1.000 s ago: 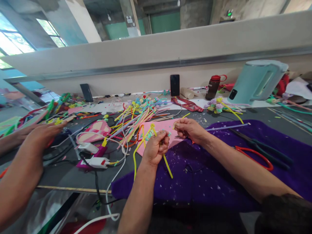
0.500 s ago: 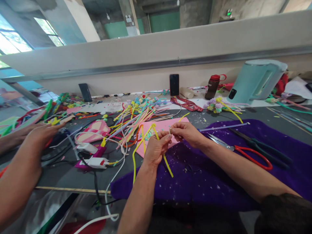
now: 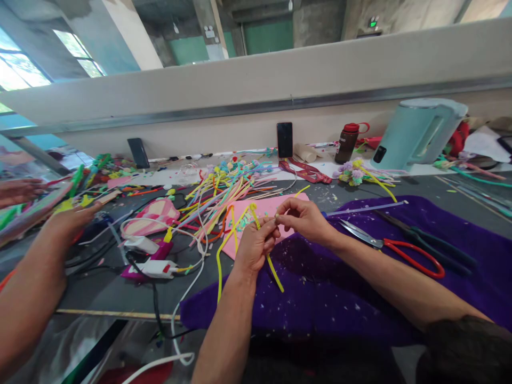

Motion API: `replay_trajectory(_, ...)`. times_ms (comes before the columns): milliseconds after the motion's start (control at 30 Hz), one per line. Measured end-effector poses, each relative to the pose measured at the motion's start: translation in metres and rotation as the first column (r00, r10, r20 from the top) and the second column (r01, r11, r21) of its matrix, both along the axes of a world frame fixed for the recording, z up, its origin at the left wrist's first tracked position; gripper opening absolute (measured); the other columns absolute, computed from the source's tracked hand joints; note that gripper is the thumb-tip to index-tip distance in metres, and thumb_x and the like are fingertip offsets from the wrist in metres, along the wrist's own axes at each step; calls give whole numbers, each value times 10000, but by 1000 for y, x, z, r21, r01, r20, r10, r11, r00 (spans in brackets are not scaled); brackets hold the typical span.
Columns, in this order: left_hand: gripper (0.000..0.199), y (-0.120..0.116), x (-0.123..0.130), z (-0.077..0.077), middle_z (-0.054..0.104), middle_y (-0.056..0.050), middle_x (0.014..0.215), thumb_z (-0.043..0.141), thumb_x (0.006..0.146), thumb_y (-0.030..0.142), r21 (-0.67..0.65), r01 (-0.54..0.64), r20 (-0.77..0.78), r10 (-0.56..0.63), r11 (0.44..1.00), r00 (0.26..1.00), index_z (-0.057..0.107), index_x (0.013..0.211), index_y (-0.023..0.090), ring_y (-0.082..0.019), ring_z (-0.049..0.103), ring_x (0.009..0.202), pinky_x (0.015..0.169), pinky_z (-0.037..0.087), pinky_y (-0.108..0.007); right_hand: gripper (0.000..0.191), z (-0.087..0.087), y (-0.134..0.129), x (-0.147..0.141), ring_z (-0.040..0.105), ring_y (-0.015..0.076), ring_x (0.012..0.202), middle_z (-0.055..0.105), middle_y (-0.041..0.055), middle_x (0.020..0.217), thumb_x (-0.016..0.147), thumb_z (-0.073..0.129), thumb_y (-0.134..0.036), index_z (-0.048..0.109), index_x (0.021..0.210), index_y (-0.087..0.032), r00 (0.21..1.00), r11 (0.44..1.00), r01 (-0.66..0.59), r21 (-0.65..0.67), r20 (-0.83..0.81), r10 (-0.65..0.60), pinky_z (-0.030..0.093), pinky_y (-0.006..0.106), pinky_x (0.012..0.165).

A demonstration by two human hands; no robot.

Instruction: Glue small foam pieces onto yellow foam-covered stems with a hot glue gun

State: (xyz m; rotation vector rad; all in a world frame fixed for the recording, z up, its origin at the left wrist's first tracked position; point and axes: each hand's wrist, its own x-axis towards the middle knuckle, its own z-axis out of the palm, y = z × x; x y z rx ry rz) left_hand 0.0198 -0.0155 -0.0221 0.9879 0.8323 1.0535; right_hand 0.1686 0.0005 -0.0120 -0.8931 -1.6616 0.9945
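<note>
My left hand (image 3: 258,242) is closed over the pink sheet (image 3: 228,248), its thumb and fingers pressed together. A yellow pipe cleaner (image 3: 275,274) with a curled top passes through or just behind this hand and sticks out below it. My right hand (image 3: 304,218) meets the left at the fingertips, thumb and index finger pinching a tiny pale thing too small to name. More yellow pipe cleaner lengths (image 3: 220,266) trail to the left. Small bits of turquoise (image 3: 242,220) lie on the pink sheet. Beneath my forearms spreads a purple cloth (image 3: 304,304) strewn with pale flecks.
Red-handled scissors (image 3: 414,256) and dark pliers (image 3: 436,245) lie to the right. Behind are a pipe-cleaner heap (image 3: 224,192), a phone (image 3: 285,140), a bottle (image 3: 347,144) and a kettle (image 3: 414,133). Leftward are chargers (image 3: 154,268), cables and another person's hand (image 3: 74,221).
My right fingertips have shifted slightly left and curled closer against my left fingers. At far left, another hand and a long pale bundle have come into sight. The view has moved a little.
</note>
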Motion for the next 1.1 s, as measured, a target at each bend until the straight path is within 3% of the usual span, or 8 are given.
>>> replay_trajectory(200,250,0,1,1,520,31,527,681,657,340,-20,6,-8,-6,1000,1000,586,697,112,25,269,312,322,126,-128,43,7,-3,4,497,91,601,583,7,713,762,524,-155,563,776,-166,943,906,81,415,264,-205,374,207,567)
replay_trajectory(333,252,-1,2,4,519,35,527,682,656,326,-29,12,-11,-12,1000,1000,619,777,114,28,257,308,317,127,-125,70,16,21,35,495,104,610,580,8,692,759,521,-165,586,784,-158,851,870,171,462,376,-366,359,216,580)
replay_trajectory(467,205,-1,2,6,518,35,521,662,680,304,-23,37,2,-37,999,999,578,691,117,25,260,308,313,131,-121,83,13,51,77,517,136,705,590,43,808,709,544,-162,620,741,-161,686,811,297,504,478,-549,358,234,621)
replay_trajectory(567,198,-2,2,7,519,41,520,639,697,304,-20,39,9,-39,999,999,560,677,123,28,244,302,315,146,-117,122,6,63,98,504,136,640,591,35,725,714,511,-160,628,747,-164,577,778,390,493,528,-623,333,239,585)
replay_trajectory(667,223,-2,2,9,509,45,498,631,693,323,-25,19,15,-19,1000,1000,535,645,128,24,238,292,313,164,-119,141,3,66,107,488,140,591,591,30,661,725,496,-177,628,772,-162,541,753,460,471,524,-658,298,241,545)
replay_trajectory(833,269,-2,2,9,507,41,496,646,682,346,-34,-11,15,12,999,1000,512,609,124,25,250,296,313,171,-115,104,13,56,91,500,120,569,600,14,635,719,518,-180,619,722,-157,623,815,411,409,527,-579,313,225,538)
replay_trajectory(967,220,-1,2,8,523,46,542,683,661,298,-42,-15,13,15,999,1000,544,707,133,30,245,298,307,150,-115,80,23,29,52,509,87,573,605,-7,653,734,520,-154,600,732,-152,816,937,79,339,518,-256,337,195,554)
replay_trajectory(1100,243,1,3,8,506,53,528,699,654,297,-32,-24,30,25,999,999,534,733,137,27,238,303,305,129,-117,101,23,2,18,501,78,582,595,-8,662,720,520,-95,597,765,-143,838,927,-108,359,534,-109,327,185,554)
